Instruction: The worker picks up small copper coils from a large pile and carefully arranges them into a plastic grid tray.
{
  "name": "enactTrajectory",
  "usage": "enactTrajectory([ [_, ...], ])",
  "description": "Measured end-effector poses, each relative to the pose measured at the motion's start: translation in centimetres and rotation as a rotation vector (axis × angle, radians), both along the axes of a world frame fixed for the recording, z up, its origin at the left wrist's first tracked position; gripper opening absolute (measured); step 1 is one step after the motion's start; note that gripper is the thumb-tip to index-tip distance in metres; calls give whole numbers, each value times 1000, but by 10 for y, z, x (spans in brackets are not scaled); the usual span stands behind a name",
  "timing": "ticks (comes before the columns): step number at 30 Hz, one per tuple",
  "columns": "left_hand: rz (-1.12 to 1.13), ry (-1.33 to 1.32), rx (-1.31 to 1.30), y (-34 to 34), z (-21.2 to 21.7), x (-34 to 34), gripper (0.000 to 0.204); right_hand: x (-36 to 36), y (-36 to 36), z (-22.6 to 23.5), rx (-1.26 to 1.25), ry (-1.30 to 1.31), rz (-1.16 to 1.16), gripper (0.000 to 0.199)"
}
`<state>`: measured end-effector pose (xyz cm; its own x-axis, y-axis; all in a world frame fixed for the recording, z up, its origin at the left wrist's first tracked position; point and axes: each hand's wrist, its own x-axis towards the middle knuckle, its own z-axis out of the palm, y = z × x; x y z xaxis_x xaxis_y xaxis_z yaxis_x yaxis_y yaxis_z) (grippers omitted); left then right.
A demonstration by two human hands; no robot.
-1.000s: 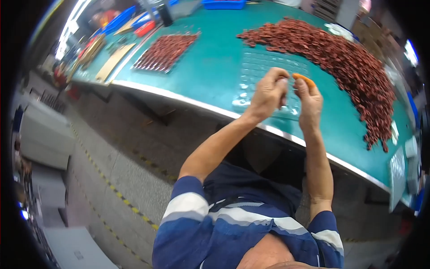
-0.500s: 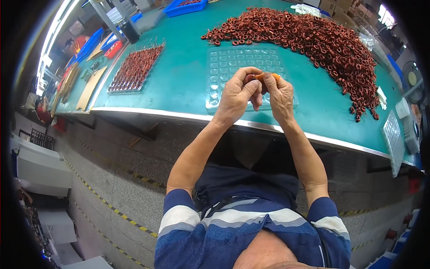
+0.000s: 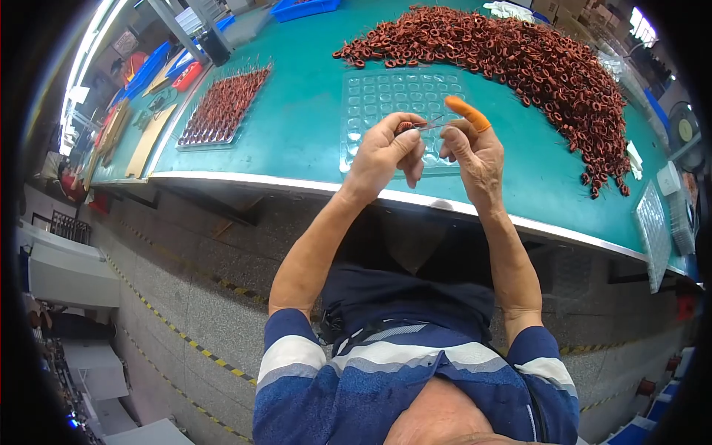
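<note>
My left hand [image 3: 382, 152] pinched a small copper coil [image 3: 405, 127] above the clear blister tray [image 3: 386, 96], its wire leads toward three o'clock, where my right hand [image 3: 475, 152] apparently gripped them to straighten them.

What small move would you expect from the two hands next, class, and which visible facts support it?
Probably lowering the small copper coil into an empty pocket of the clear tray right under the hands. The left hand pinches the coil, its thin wire leads run toward the right hand, which wears an orange finger cot, and the tray's visible pockets look unfilled.
</note>
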<state>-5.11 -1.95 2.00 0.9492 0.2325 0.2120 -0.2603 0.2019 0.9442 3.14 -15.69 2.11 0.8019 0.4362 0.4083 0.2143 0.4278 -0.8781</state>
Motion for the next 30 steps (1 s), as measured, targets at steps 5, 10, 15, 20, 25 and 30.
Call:
enactTrajectory([
  [5, -178, 146, -92, 4, 4, -9, 32, 21, -11, -17, -209, -91, 136, 25],
  [10, -254, 340, -269, 14, -9, -9, 34, 12, -13, -11, -188, -124, 162, 21],
  [15, -381, 346, -283, 7, -11, -10, 38, 22, -16, -18, -323, -208, 169, 19],
  [20, -166, 136, 202, -6, -22, -10, 33, 28, -15, -22, -316, 98, 239, 26],
  [25, -139, 55, 320, -12, -17, -17, 24, 19, -22, -26, -228, 91, 310, 26],
  [30, 36, -108, 208, -35, -29, -24, 20, -9, -24, -26, -193, -165, -21, 20],
])
